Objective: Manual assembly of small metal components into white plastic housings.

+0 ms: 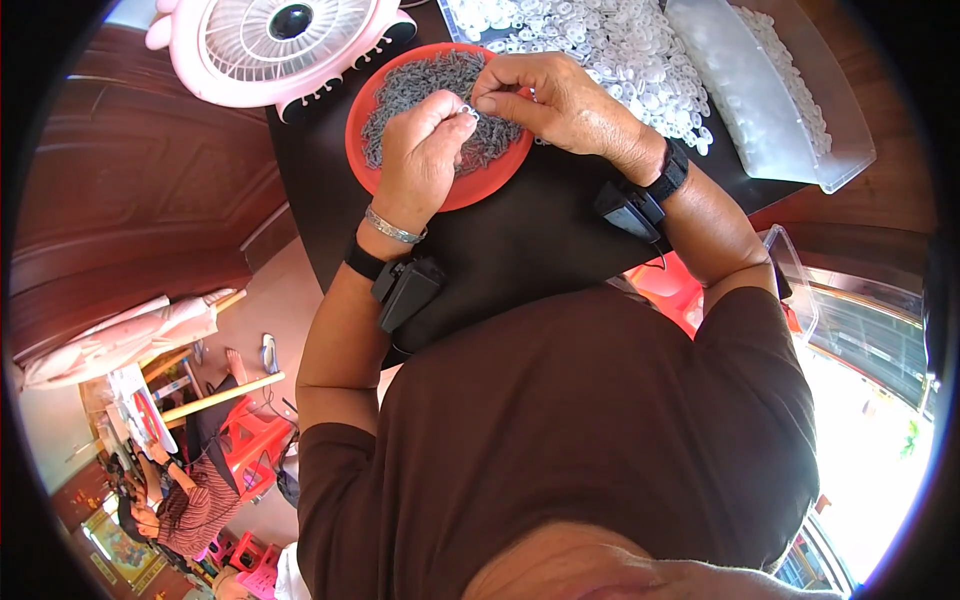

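Over a red round bowl (490, 195) filled with small grey plastic pieces (415, 85), my two hands meet in pinches. Between the thumb and forefinger of my left hand (420, 155) is a small white plastic piece (468, 112), partly covered by the fingertips. My right hand (565, 105) is closed at the far right of the bowl, its thumb and finger pressed together close to the left fingertips. What it holds is too small and too hidden to name. Beyond my right hand lies a heap of white oval plastic pieces (640, 65).
A translucent plastic bin (745, 110) with more white pieces stands at the far right of the black table (520, 250). At the far left is a pink fan (255, 50). Another person (190, 505) sits at the lower left, near a red plastic chair (250, 445).
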The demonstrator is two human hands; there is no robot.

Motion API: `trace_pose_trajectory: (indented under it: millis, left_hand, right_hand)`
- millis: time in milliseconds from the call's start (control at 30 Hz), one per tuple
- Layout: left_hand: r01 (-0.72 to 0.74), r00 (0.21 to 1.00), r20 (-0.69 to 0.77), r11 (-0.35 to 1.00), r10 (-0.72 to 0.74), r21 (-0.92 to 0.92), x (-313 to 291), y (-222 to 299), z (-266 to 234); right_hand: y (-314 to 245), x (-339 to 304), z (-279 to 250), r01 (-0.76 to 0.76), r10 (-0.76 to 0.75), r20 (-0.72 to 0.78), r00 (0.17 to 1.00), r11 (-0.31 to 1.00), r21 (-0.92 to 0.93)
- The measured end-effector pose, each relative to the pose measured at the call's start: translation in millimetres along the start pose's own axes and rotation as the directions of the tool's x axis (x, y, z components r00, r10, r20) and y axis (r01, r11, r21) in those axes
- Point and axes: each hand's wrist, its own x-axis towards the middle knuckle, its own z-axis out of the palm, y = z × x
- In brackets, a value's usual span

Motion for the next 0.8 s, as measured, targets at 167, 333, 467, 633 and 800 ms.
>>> trace_pose_trajectory:
  millis: [167,333,467,633,800]
  left_hand:
    - [-0.012,1.000,0.010,1.000,0.012,0.006,0,-3,0]
    - [0.011,1.000,0.019,0.999,-0.010,-0.047,-3,-2,4]
    - [0.019,0.999,0.030,0.995,-0.016,-0.096,-4,0,6]
    - [0.066,0.996,0.070,0.991,-0.059,-0.114,0,-4,3]
    - [0.049,0.997,-0.048,0.965,-0.063,-0.257,6,-12,-4]
  right_hand:
    - [0,-1,0,0.005,-0.004,0.012,1.000,1.000,-0.012]
    - [1,-1,1,0.069,-0.067,0.016,0.998,0.988,-0.136]
    - [-2,-2,0,0.079,-0.078,0.016,0.997,0.986,-0.150]
    - [2,0,-4,0.110,-0.098,0.078,0.992,0.979,-0.171]
    - [0,6,-32,-0.090,0.089,-0.100,0.991,0.996,0.004]
